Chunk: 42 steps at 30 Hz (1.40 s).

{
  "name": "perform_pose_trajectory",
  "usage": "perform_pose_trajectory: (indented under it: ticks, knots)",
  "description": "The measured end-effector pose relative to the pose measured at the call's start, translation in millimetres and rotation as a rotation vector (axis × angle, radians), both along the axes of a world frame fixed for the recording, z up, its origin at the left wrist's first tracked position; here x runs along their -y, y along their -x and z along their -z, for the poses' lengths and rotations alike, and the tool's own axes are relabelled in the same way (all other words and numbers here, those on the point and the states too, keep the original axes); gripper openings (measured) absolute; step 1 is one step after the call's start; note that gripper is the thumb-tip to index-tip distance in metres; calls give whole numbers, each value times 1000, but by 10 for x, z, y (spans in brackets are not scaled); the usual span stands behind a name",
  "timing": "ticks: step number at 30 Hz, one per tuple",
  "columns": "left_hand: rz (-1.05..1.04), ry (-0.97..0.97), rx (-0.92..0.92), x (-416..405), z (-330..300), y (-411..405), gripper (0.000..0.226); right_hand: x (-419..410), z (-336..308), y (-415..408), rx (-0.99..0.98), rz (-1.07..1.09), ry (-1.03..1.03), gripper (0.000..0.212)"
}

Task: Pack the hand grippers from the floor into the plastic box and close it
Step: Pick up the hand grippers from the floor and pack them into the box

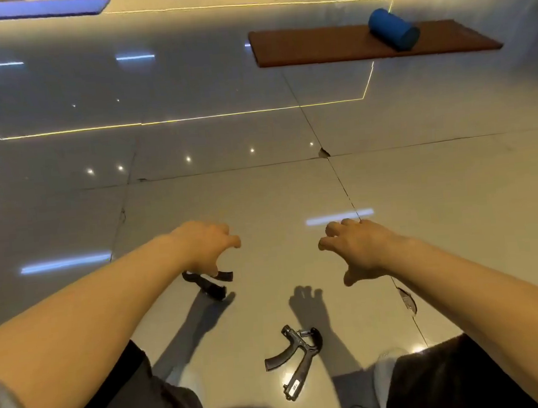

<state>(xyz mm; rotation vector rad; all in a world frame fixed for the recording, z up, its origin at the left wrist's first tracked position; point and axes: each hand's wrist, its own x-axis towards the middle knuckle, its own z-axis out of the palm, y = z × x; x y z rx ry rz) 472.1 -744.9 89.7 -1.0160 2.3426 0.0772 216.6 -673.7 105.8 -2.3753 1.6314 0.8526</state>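
Two black hand grippers lie on the glossy tiled floor. One hand gripper [210, 283] sits partly under my left hand [205, 246], whose fingers hang loosely curled just above it; the thumb tip is right at its handle, and whether it touches cannot be told. The other hand gripper [294, 359] lies between my knees, below and left of my right hand [358, 248]. That hand hovers over bare floor with fingers spread and bent, holding nothing. No plastic box is in view.
A brown mat [329, 46] with a blue foam roller [394, 28] lies far ahead on the right. Blue mats [30, 10] lie at the far left. A chipped tile joint [407, 299] runs under my right forearm. My knees in black shorts [436, 380] frame the bottom.
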Motion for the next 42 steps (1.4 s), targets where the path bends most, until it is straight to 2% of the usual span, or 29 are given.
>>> perform_pose_trajectory:
  ticks: [3,9,11,14,16,19,22,25,29,32,36,42]
  knots:
    - [123,-21,157,217,301,-7,61,156,377,-58,-27,-14,-72,72]
    - [203,-46,136,443,1095,78,45,-46,1578,-295,113,-75,-201,73]
    - [90,-79,0,407,1491,103,45,-212,1966,-336,133,-132,-250,72]
    - [-171,-144,-166,332,2010,47,68,-393,2416,-365,142,-195,-309,68]
    - [-264,-183,-162,273,2301,-66,85,-470,2625,-424,143,-212,-354,75]
    - [-373,-189,-80,218,2642,-253,89,-569,2898,-479,138,-209,-375,92]
    - [-456,-138,-131,275,2828,-380,83,-658,3050,-463,275,-124,-278,95]
    - [-560,-9,-253,359,2921,-428,73,-678,3109,-419,340,-86,-199,88]
    - [-455,138,-391,367,3023,-356,57,-603,3145,-349,335,-69,-153,88]
    - [-468,1,-276,345,2942,-186,73,-464,3136,-281,222,28,-117,98]
    - [-417,-30,-200,71,2900,86,78,-154,2974,-189,104,196,-26,87]
    - [-438,-51,-310,-396,2941,361,74,-145,3028,-187,269,33,-86,107]
